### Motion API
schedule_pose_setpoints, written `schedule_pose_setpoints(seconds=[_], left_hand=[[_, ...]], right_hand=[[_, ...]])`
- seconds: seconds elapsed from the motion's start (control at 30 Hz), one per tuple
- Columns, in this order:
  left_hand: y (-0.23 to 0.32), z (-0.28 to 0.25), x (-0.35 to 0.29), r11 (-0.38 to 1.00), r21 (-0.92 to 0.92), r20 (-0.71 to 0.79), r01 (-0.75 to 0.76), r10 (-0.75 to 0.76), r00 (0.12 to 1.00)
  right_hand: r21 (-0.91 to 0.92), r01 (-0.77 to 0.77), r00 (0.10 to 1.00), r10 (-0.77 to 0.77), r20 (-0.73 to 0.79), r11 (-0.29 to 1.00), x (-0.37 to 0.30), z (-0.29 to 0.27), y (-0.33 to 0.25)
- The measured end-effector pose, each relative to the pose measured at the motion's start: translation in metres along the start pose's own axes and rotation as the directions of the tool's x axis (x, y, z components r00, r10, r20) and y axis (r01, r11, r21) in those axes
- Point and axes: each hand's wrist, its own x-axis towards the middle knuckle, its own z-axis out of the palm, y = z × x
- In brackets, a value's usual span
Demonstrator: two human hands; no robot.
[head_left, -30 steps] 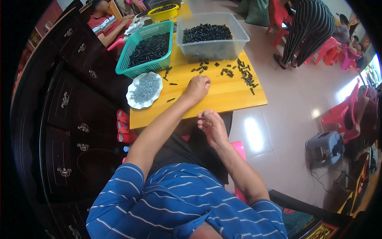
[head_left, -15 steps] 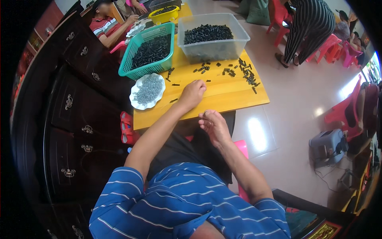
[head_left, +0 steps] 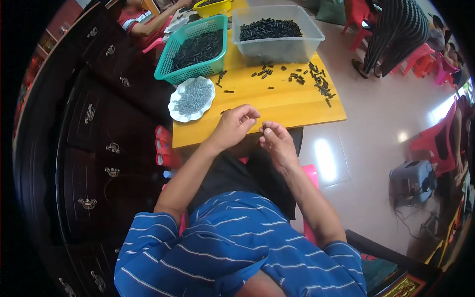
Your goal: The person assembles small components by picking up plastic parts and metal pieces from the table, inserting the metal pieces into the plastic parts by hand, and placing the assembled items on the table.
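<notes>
Just past the table's near edge, my right hand pinches a small black plastic part between thumb and fingers. Beside it on the left, my left hand is curled, thumb and forefinger close together; whatever is between them is too small to make out. The fingertips of both hands are a short gap apart. A white wavy-edged plate of small silvery metal pieces lies left of my left hand. Loose black parts are scattered on the yellow wooden table, mostly toward its right side.
A teal basket and a clear plastic bin, both filled with black parts, stand farther back. Behind them is a yellow basin. Dark drawers line the left. Another person sits far left; someone in striped trousers stands far right.
My left hand has lifted back from the tabletop toward my right hand. My right hand has turned, its thumb now pressing on the black part. The view has shifted slightly.
</notes>
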Motion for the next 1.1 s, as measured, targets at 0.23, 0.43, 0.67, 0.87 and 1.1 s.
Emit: schedule_pose_setpoints(seconds=[0.23, 0.43, 0.67, 0.87, 1.1], left_hand=[[0.019, -0.002, -0.001, 0.981, 0.103, 0.032, -0.163, 0.160, 0.987], [0.016, -0.005, 0.005, 0.974, 0.118, 0.059, -0.192, 0.187, 0.981], [0.017, -0.001, 0.010, 0.978, 0.085, 0.102, -0.190, 0.181, 0.978], [0.027, 0.003, 0.013, 0.899, 0.233, 0.129, -0.371, 0.350, 0.928], [-0.008, 0.005, 0.069, 0.964, 0.236, -0.055, -0.125, 0.142, 0.988]], right_hand=[[-0.010, 0.003, 1.000, -0.003, 0.004, 1.000, 0.001, -0.002, 0.004], [-0.029, -0.005, 1.000, 0.005, 0.003, 1.000, -0.002, -0.001, 0.000], [-0.023, 0.009, 1.000, -0.009, 0.004, 1.000, -0.002, -0.001, -0.001], [0.079, -0.007, 1.000, 0.007, 0.004, 0.997, 0.002, -0.008, 0.001], [0.194, -0.090, 0.996, 0.084, 0.040, 0.977, 0.002, -0.008, -0.003]])
